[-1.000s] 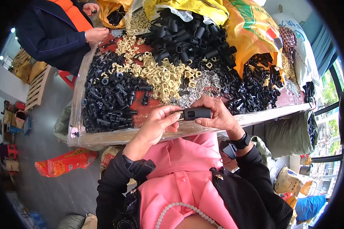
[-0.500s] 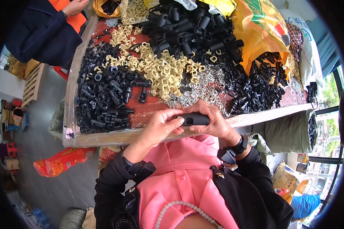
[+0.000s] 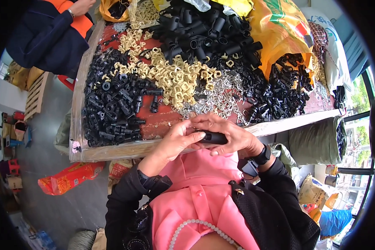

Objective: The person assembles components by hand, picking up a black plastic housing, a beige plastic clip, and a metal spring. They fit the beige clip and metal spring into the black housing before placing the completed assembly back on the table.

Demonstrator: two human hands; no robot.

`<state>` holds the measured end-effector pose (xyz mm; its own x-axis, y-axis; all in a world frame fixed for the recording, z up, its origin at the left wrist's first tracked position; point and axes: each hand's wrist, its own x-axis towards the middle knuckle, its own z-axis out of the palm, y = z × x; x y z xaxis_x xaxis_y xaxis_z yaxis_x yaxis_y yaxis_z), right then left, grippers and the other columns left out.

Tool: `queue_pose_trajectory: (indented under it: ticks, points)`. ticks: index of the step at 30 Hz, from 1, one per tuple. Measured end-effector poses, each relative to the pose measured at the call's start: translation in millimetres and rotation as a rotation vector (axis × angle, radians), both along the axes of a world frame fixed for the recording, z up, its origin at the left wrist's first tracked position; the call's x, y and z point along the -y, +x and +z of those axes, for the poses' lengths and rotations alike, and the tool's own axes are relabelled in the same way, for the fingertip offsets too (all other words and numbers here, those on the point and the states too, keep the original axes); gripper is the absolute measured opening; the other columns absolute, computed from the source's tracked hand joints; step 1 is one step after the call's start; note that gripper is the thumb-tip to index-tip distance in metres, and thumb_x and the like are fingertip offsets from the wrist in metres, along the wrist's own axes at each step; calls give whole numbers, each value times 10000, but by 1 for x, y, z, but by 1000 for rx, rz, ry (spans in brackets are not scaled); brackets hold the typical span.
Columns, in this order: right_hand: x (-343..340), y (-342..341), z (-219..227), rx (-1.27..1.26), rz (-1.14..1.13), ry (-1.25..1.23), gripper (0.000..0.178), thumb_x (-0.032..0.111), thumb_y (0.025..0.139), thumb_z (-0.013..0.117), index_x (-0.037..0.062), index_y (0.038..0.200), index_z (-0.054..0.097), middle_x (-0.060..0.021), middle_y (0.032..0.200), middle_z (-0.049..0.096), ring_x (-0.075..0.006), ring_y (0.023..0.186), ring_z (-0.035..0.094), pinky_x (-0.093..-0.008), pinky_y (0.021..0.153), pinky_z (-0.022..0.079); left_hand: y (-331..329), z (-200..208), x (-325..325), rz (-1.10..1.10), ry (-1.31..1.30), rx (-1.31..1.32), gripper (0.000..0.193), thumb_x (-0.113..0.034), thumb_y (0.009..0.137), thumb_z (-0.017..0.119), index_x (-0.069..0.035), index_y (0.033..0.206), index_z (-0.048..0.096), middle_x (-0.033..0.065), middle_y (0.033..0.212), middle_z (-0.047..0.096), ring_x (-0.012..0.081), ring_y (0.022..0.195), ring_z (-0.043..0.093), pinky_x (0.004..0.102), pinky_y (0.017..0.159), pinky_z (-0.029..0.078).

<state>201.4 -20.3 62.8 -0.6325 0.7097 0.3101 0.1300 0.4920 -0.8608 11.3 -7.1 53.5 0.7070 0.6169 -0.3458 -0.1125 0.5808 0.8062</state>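
**Head view: both hands on a black tube**

Your right hand (image 3: pixel 233 139) wraps a short black plastic tube (image 3: pixel 212 137) and holds it level, just over the near edge of the tabletop (image 3: pixel 162 121). Your left hand (image 3: pixel 171 146) pinches the tube's left end with its fingertips. Black fittings (image 3: pixel 108 112), cream clips (image 3: pixel 175 79) and metal clips (image 3: pixel 221 98) lie heaped beyond.

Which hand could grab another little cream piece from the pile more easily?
Probably the left hand. It only pinches the end of the black tube with its fingertips, while the right hand wraps around the tube and carries it. The cream clips lie just ahead, slightly to the left.
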Motion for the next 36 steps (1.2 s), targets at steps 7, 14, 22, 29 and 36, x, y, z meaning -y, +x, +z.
queue_pose_trajectory:
  ticks: [7,14,22,29,36]
  points:
    - [30,2,17,5,65,-61,605,297,638,677,-14,1112,463,-163,1085,489,-305,1005,471,-384,839,371,6,-5,25,70,-171,71,569,-113,768,598,10,1227,286,132,963,542,165,843,554,262,636,500]
    - [96,87,-20,418,-977,46,301,113,629,633,-9,889,540,-134,778,552,-204,683,530,-294,637,429,-50,-10,-31,366,1120,-958,509,-246,696,634,-4,1100,442,122,971,542,212,788,562,302,674,470]
    - [246,216,-87,928,-1493,-251,259,210,628,646,22,773,543,-107,703,541,-248,647,531,-316,610,429,-62,-29,-70,212,1362,-1457,293,-251,689,628,-5,816,531,145,845,543,318,697,569,402,612,470]
    - [198,178,-50,1071,-1395,132,201,156,635,629,47,781,546,-124,726,513,-290,730,511,-356,664,399,-66,-48,-74,44,1312,-1308,210,-168,690,612,-24,823,536,135,752,562,332,679,558,397,605,456]
    - [37,58,-42,527,-839,267,125,14,617,601,21,724,539,-104,738,505,-276,705,500,-337,627,404,-65,-39,-66,223,1414,-1112,203,-62,681,583,-46,880,542,118,859,547,311,734,543,387,634,454]
